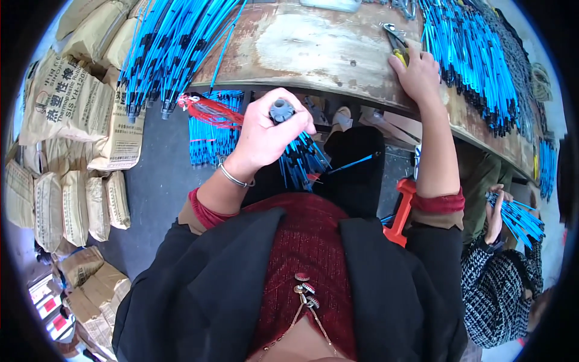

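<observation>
My left hand [265,130] is closed around a dark grey, ribbed round piece [281,111] with a hole in its top, held up just off the table's near edge. Below that hand hang thin blue rods with black joints [298,163]; whether they join the grey piece is hidden. My right hand [418,75] rests at the table's edge, its fingers around the yellow handles of a pair of pliers [397,45]. The pliers' metal jaws point away from me. A bundle of red strands [211,112] lies left of my left hand.
The worn wooden table [313,45] carries heaped blue rods [181,48] at left and more rods [470,57] at right. Paper sacks [72,102] are stacked left. An orange stool-like frame [399,214] stands by my right arm. Another person [497,283] holds blue rods at right.
</observation>
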`<state>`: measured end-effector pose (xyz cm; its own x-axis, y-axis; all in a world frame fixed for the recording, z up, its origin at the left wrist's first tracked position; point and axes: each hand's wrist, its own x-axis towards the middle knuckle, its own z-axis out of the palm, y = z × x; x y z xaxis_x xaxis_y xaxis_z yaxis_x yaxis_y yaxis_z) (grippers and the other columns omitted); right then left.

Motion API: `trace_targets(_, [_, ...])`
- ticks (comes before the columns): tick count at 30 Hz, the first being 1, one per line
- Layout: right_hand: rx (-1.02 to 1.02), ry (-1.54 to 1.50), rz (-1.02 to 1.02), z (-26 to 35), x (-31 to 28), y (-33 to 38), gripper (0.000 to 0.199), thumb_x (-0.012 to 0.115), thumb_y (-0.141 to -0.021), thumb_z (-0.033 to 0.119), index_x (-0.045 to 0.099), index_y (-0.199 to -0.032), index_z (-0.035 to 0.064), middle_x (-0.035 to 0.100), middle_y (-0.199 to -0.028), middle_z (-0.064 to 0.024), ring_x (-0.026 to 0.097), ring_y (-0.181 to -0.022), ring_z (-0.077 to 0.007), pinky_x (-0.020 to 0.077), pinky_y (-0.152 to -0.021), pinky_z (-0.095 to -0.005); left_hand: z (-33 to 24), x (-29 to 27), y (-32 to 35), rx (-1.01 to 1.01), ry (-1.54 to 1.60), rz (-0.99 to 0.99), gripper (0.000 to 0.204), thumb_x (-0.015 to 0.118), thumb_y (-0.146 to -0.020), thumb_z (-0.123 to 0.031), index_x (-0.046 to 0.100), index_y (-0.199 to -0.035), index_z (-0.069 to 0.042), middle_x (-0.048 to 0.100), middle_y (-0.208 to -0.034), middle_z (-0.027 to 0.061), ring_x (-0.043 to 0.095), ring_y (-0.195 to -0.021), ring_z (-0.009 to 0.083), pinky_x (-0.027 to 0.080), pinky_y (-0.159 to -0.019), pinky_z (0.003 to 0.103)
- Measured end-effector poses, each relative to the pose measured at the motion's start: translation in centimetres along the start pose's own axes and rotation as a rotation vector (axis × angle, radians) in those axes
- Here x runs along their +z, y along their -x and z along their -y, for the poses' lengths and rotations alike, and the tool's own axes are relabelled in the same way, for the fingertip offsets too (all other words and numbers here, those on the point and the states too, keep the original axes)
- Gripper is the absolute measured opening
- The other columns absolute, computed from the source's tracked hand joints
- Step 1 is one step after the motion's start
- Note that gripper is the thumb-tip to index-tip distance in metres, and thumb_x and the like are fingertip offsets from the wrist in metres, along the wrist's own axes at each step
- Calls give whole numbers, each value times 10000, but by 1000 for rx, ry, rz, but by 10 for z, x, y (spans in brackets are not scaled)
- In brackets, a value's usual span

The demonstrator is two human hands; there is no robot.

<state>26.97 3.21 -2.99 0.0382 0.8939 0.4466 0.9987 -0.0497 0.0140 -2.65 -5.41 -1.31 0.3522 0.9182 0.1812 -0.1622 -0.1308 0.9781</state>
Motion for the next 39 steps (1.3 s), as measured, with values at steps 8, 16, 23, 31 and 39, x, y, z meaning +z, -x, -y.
trace_targets(8, [438,-1680,381,1,-63,52,523,515,-890,372,375,-1321,111,548,-890,-75,578,-845,-194,477,-772,-336,-12,4,8,-32,59,104,196,600,-793,-9,549,-982,-9,602,-711,59,584,-659,117,477,-618,266])
trace_targets(16, [-284,-873,55,52,-89,114,545,653,-701,76,480,-1210,161,418,-1187,-98,412,-1126,-283,386,-941,-466,-11,3,9,17,16,232,403,774,-652,-56,558,-990,-14,587,-709,29,568,-661,106,463,-605,241])
trace_targets(23, [-712,-243,-352,55,-91,92,509,657,-661,34,584,-1087,301,430,-1186,-66,374,-1133,-317,294,-1013,-525,-21,5,6,-7,-143,182,387,841,-578,-110,592,-863,-29,586,-705,4,551,-662,76,450,-594,229])
trace_targets(31, [-677,-189,-369,54,-98,105,449,665,-673,32,628,-1058,258,453,-1159,-77,381,-1124,-310,355,-961,-491,-20,12,4,-43,-240,161,334,829,-600,-116,596,-825,-38,587,-724,-3,531,-663,59,442,-599,226])
trace_targets(39, [-609,-369,84,51,-145,94,455,657,-664,-18,621,-1089,140,536,-1100,-157,546,-919,-304,471,-797,-418,-18,13,-2,-3,-255,138,365,833,-600,-150,590,-844,-28,605,-751,15,559,-695,76,457,-628,238])
